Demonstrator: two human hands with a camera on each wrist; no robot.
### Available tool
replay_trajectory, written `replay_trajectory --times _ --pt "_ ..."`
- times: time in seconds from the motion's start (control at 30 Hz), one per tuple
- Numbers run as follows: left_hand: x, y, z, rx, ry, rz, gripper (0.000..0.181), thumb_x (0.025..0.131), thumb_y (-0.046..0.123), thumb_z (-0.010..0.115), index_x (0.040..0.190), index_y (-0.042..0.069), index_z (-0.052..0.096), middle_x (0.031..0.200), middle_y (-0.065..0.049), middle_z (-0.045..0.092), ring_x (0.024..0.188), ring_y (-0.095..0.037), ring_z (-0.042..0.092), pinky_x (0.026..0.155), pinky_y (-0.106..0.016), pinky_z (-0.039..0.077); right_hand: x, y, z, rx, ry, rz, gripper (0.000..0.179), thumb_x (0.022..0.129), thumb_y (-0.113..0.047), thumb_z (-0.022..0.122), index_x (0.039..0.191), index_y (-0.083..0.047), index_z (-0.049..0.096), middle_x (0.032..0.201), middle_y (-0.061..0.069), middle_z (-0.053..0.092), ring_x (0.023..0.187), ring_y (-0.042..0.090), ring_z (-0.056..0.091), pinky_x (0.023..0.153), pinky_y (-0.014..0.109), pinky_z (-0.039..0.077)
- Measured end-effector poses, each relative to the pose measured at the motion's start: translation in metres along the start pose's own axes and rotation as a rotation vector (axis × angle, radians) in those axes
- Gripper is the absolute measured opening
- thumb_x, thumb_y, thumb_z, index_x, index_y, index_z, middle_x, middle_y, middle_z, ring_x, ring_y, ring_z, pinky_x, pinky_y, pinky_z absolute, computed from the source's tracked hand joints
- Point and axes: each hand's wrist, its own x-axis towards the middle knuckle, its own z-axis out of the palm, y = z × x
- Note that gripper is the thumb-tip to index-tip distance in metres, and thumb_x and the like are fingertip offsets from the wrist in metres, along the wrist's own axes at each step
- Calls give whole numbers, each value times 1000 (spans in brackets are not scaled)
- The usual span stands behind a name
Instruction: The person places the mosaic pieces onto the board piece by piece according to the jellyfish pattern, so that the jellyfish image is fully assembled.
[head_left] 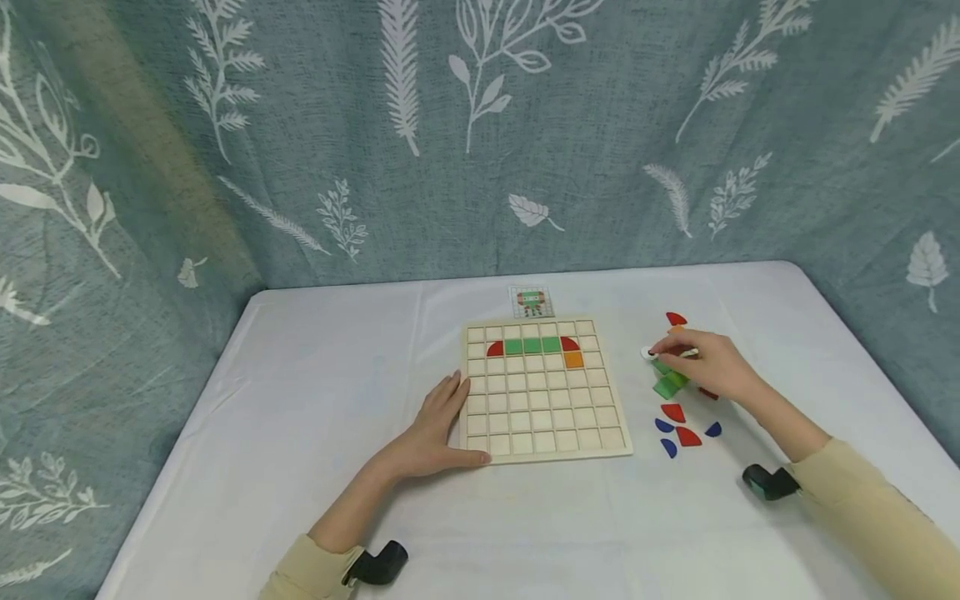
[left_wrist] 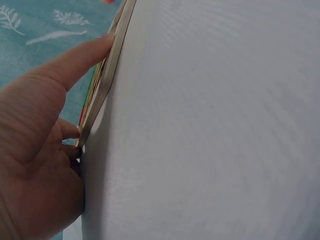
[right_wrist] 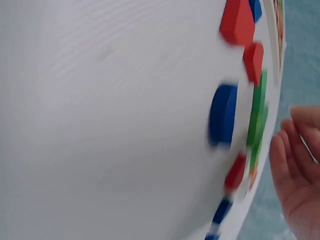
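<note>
A wooden grid board (head_left: 538,421) lies on the white-covered table. My left hand (head_left: 431,429) rests at its near left corner, thumb along the front edge and straight fingers on the left edge; in the left wrist view the thumb (left_wrist: 82,57) touches the rim. Near the board's top, a row of green squares (head_left: 532,346) sits between two red quarter-rounds (head_left: 495,349), with an orange square (head_left: 573,359) under the right one. My right hand (head_left: 708,362) hovers over the loose pieces, fingertips right at a white piece (head_left: 646,353) with a dark spot; I cannot tell whether they pinch it.
A small pattern card (head_left: 531,302) lies behind the board. Green pieces (head_left: 670,385) lie beneath the right hand, red ones (head_left: 687,437) and blue ones (head_left: 668,448) nearer, and another red piece (head_left: 676,318) beyond. A patterned curtain (head_left: 450,208) hangs behind the table.
</note>
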Motion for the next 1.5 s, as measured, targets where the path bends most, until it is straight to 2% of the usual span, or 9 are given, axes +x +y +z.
replay_trajectory --times 0.2,0.33,0.6,0.7,0.83,1.0,1.23,1.37,1.5 --pt "-1 0 -1 7 0 -6 113 80 45 78 156 2 6 162 -16 -4 148 -33 -9 113 -59 11 -29 11 -8 9 -157 -28 21 88 -15 74 106 -5 70 90 -1 65 82 16 58 74 29 53" --pt "-1 1 -1 9 2 -9 114 79 45 78 156 3 6 162 -16 -5 148 -32 -8 113 -59 10 -39 10 -4 8 -209 -41 23 84 -19 78 103 -9 70 86 -5 60 78 13 54 68 23 50" --pt "1 2 0 18 0 -11 113 79 46 78 156 3 7 163 -14 -5 148 -31 -8 114 -58 10 -41 7 7 33 -203 -155 26 86 -3 73 109 -13 70 106 -4 67 95 13 61 84 30 53" --pt "1 2 0 14 -1 -12 113 79 46 78 156 4 7 163 -14 -4 148 -31 -8 114 -59 10 -41 7 10 45 -190 -172 27 85 -6 75 111 -13 70 108 -4 68 97 12 62 85 30 53" --pt "0 2 0 14 -1 -7 113 79 46 78 156 3 7 162 -15 -4 148 -32 -8 114 -59 11 -41 6 14 35 -176 -166 27 85 -8 76 110 -15 70 108 -5 68 97 12 62 84 28 53" --pt "1 2 0 14 4 -8 113 80 46 78 156 3 7 162 -16 -4 148 -32 -8 113 -59 11 -39 3 17 53 -181 -154 33 86 0 70 113 -18 71 112 -6 67 104 15 62 86 29 52" --pt "0 3 -1 7 5 -12 112 79 45 79 156 2 8 162 -16 -3 148 -32 -8 114 -59 11 -40 0 18 -24 -105 -119 29 83 -15 79 111 -14 70 107 -4 68 101 18 61 87 38 52" --pt "0 3 -2 4 6 -11 112 79 44 79 156 2 9 162 -16 -3 148 -32 -7 114 -59 11 -39 1 17 -26 -106 -107 28 83 -15 79 110 -13 71 105 -5 67 98 17 62 86 37 53" --pt "0 3 -2 7 1 -5 112 80 44 79 156 2 9 162 -17 -3 148 -32 -8 114 -58 10 -37 4 18 -33 -118 -129 28 82 -14 80 108 -13 71 103 -6 66 95 15 61 85 32 53"
